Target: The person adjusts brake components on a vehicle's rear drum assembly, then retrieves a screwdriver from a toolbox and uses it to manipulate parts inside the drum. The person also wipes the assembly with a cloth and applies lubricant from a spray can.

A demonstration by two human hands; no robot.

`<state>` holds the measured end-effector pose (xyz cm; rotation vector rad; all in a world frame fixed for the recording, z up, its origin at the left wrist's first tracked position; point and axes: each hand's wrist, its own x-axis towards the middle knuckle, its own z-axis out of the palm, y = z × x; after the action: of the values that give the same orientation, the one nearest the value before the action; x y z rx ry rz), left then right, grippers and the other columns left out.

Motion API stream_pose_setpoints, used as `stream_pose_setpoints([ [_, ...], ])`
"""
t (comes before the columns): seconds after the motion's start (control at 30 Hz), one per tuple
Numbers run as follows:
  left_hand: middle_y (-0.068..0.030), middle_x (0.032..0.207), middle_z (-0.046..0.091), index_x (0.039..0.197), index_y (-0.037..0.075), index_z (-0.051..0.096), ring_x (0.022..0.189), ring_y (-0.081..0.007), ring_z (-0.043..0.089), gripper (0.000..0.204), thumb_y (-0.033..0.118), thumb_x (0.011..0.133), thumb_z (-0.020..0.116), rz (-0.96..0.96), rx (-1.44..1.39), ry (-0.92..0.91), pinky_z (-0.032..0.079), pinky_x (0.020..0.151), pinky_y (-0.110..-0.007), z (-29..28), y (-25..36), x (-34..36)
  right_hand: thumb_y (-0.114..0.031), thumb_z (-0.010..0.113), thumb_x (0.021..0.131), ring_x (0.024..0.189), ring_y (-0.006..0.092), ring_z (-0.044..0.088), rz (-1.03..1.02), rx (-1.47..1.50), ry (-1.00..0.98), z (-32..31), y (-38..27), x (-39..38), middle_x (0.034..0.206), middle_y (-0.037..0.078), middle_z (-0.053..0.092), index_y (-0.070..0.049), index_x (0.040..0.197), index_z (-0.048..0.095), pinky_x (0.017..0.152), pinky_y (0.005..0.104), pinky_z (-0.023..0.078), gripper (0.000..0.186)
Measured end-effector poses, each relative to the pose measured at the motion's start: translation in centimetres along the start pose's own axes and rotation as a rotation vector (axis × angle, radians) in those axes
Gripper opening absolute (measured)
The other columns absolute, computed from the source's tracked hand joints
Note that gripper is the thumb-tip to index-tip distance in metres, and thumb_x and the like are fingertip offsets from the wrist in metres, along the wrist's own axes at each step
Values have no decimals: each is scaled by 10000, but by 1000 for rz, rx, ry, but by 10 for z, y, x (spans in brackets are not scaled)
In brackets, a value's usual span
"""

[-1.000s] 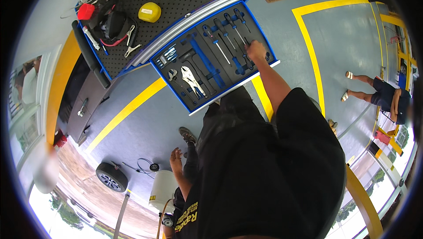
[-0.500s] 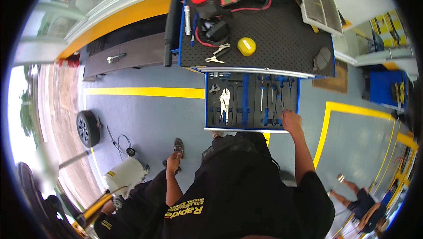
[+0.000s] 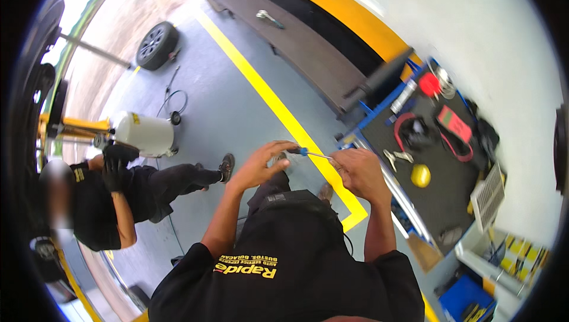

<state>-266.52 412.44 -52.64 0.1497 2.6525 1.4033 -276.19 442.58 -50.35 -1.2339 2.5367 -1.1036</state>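
One screwdriver [image 3: 304,152]: Stretched between both hands over the floor, handle left, shaft right.
Left hand [image 3: 261,165]: Brought partly bent fingers to the dark-and-blue handle, thumb apart below; could not tell whether gripped or only touched.
Right hand [image 3: 360,171]: Curled fingers closed on the shaft's right end, hiding the tip.
Cart surface [image 3: 441,204], right: Carried a yellow round object [image 3: 421,175], pale clamps [image 3: 398,159] and a red handheld meter [image 3: 455,123].
Yellow line [image 3: 267,93]: Ran diagonally across the floor from far left to near right.
Co-worker [image 3: 101,203], left: Wore dark gloves, near a white tank [image 3: 142,132].
Wheel [image 3: 157,46]: Rested on the floor, far left.
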Motion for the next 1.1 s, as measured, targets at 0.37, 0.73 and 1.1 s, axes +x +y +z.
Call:
stream_pose_setpoints([
  [0.37,-37,1051,689,1139,31,693,1025,-158,629,310,255,1185,483,-203,-508,452,495,943,-322,-217,-128,52,-267,782,1007,1094,303,762,-24,560,-91,139,-52,368,1213,167,775,-26,1334,706,949,421,583,413],
  [0.73,-89,1063,744,1240,2,672,1060,-185,723,297,260,1173,541,-65,-1165,988,559,1039,-381,-457,-252,233,-208,620,1089,658,263,609,-46,372,-358,205,-35,649,773,159,628,9,1124,678,650,407,489,227],
  [1.1,-126,1069,790,1163,4,739,956,-208,783,352,326,1147,598,-331,-917,1315,620,921,-366,-687,-392,392,-269,775,996,743,316,730,-191,248,-505,247,33,1034,875,164,735,-46,1158,715,685,413,551,283],
])
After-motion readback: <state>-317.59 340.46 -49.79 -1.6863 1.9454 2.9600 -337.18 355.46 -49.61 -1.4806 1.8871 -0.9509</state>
